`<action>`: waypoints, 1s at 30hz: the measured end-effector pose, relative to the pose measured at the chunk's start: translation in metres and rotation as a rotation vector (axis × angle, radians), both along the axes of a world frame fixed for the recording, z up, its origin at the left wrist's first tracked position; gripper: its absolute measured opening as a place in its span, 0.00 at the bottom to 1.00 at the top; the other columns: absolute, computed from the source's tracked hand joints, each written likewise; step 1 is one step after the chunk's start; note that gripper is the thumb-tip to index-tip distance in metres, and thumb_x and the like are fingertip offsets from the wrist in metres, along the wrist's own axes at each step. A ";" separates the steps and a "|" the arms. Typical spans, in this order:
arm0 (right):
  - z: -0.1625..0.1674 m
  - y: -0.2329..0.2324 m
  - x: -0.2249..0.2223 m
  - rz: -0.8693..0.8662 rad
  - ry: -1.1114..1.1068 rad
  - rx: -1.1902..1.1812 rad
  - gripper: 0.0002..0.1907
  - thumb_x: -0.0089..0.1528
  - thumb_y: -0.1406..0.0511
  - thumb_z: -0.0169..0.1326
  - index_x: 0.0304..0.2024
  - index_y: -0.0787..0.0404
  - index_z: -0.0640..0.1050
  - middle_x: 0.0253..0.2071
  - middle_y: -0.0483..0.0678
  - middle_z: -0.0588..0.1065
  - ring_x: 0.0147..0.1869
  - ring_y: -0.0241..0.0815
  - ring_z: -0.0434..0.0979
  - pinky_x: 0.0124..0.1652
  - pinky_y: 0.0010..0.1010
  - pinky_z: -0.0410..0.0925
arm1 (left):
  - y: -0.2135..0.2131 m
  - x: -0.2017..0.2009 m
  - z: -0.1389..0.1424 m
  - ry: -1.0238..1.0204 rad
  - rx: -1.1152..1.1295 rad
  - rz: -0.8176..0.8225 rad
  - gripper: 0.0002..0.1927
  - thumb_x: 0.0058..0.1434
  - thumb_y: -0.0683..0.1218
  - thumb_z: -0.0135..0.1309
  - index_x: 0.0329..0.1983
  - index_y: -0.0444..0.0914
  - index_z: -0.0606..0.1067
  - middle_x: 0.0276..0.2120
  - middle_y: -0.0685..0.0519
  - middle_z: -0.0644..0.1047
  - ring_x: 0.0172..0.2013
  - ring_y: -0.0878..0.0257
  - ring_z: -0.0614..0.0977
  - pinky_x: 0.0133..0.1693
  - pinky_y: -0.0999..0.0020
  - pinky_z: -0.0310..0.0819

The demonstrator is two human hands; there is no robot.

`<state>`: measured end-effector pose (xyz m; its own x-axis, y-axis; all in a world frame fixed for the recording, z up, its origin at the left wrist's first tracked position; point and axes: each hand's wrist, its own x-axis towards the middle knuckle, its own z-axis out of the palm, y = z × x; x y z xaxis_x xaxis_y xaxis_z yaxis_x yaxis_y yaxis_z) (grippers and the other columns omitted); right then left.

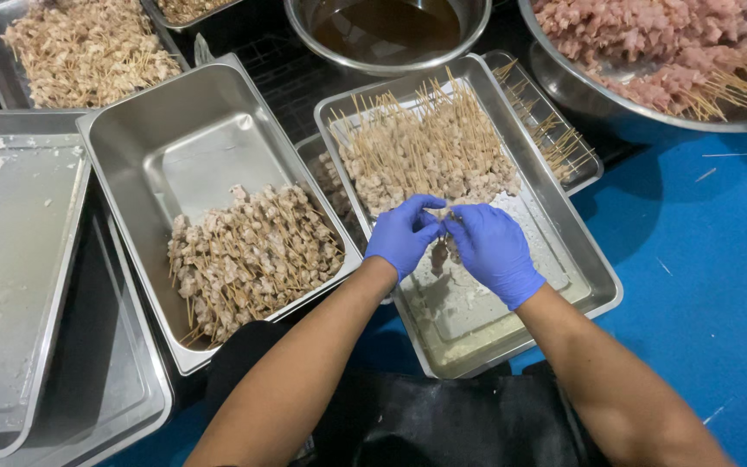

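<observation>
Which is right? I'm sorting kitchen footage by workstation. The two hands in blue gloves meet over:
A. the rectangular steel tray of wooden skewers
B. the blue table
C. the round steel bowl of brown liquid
A: the left hand and right hand pinch a skewer of meat over the rectangular steel tray.

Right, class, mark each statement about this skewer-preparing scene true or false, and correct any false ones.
1. Both hands wear blue gloves. True: the left hand and right hand are gloved in blue.
2. The hands work over a round bowl. False: they are over a rectangular steel tray holding a pile of skewers.
3. The tray to the left holds skewered meat at its near end. True.
4. The bowl at top right holds only brown liquid. False: it holds pink meat on skewers; the brown liquid is in the bowl at top centre.
5. The surface on the right is blue. True.
</observation>
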<state>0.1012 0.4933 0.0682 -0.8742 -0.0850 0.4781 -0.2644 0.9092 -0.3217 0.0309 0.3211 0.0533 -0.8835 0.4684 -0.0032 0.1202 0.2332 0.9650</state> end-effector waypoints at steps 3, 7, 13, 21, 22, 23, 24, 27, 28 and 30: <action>-0.002 0.004 0.000 -0.088 -0.136 -0.161 0.09 0.67 0.62 0.54 0.44 0.60 0.77 0.35 0.53 0.78 0.39 0.56 0.78 0.38 0.44 0.70 | -0.002 -0.007 -0.011 -0.070 0.049 0.068 0.14 0.59 0.43 0.64 0.49 0.40 0.80 0.30 0.52 0.81 0.31 0.67 0.80 0.38 0.71 0.77; -0.004 0.020 -0.003 -0.232 -0.254 -0.409 0.11 0.69 0.60 0.53 0.41 0.62 0.78 0.31 0.54 0.78 0.34 0.53 0.79 0.36 0.40 0.70 | -0.009 -0.022 -0.031 -0.152 0.218 0.160 0.12 0.60 0.41 0.63 0.47 0.36 0.81 0.33 0.54 0.82 0.34 0.69 0.81 0.41 0.72 0.77; 0.000 0.041 0.000 -0.289 -0.179 -0.409 0.11 0.69 0.61 0.53 0.41 0.63 0.78 0.35 0.54 0.80 0.38 0.53 0.82 0.38 0.39 0.70 | -0.042 -0.047 -0.025 -0.160 0.479 0.188 0.09 0.61 0.38 0.59 0.45 0.32 0.79 0.42 0.51 0.84 0.41 0.67 0.85 0.47 0.72 0.79; 0.039 -0.006 -0.008 -0.170 -0.129 -0.130 0.07 0.72 0.64 0.54 0.46 0.60 0.80 0.39 0.55 0.79 0.42 0.55 0.80 0.40 0.40 0.69 | -0.237 -0.122 0.026 0.023 0.243 0.361 0.09 0.63 0.38 0.58 0.46 0.35 0.83 0.41 0.51 0.85 0.41 0.66 0.85 0.48 0.71 0.79; 0.047 -0.019 -0.015 -0.158 -0.151 -0.124 0.07 0.71 0.64 0.54 0.46 0.59 0.81 0.39 0.55 0.79 0.41 0.54 0.80 0.39 0.39 0.69 | -0.260 -0.132 0.025 0.041 0.203 0.404 0.09 0.63 0.38 0.58 0.45 0.35 0.83 0.41 0.52 0.85 0.41 0.67 0.85 0.48 0.72 0.79; 0.054 -0.035 -0.024 -0.108 -0.163 -0.151 0.07 0.71 0.65 0.54 0.46 0.60 0.81 0.38 0.54 0.79 0.40 0.52 0.80 0.39 0.37 0.69 | -0.279 -0.140 0.018 0.053 0.163 0.446 0.09 0.62 0.38 0.58 0.45 0.36 0.83 0.41 0.53 0.85 0.41 0.68 0.85 0.48 0.72 0.79; 0.060 -0.051 -0.033 -0.059 -0.176 -0.177 0.06 0.70 0.66 0.54 0.46 0.60 0.81 0.37 0.53 0.79 0.39 0.49 0.80 0.39 0.35 0.69 | -0.294 -0.150 0.010 0.087 0.114 0.473 0.09 0.62 0.39 0.58 0.45 0.36 0.83 0.41 0.52 0.85 0.41 0.67 0.85 0.48 0.72 0.79; 0.073 -0.103 -0.073 0.088 -0.180 -0.285 0.06 0.72 0.68 0.53 0.46 0.62 0.80 0.40 0.50 0.80 0.39 0.41 0.80 0.41 0.29 0.70 | -0.329 -0.170 -0.030 0.138 -0.024 0.539 0.09 0.61 0.40 0.58 0.44 0.37 0.83 0.40 0.51 0.85 0.40 0.65 0.86 0.47 0.71 0.80; 0.073 -0.120 -0.090 0.136 -0.176 -0.324 0.05 0.73 0.69 0.52 0.46 0.63 0.79 0.41 0.49 0.81 0.40 0.38 0.80 0.42 0.27 0.71 | -0.332 -0.175 -0.046 0.126 -0.061 0.552 0.09 0.61 0.40 0.58 0.43 0.38 0.83 0.40 0.51 0.84 0.40 0.63 0.86 0.46 0.70 0.80; 0.065 -0.154 -0.130 0.226 -0.186 -0.435 0.05 0.73 0.69 0.51 0.47 0.64 0.78 0.42 0.48 0.80 0.42 0.35 0.79 0.44 0.26 0.71 | -0.337 -0.185 -0.075 0.208 -0.201 0.530 0.09 0.60 0.41 0.59 0.42 0.40 0.83 0.40 0.50 0.83 0.41 0.57 0.85 0.47 0.65 0.79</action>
<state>-0.0289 0.3395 0.1333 -0.9304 -0.1098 0.3497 -0.3413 0.6077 -0.7171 -0.1546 -0.0156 -0.0222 -0.9879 -0.0273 0.1524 0.1198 0.4882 0.8645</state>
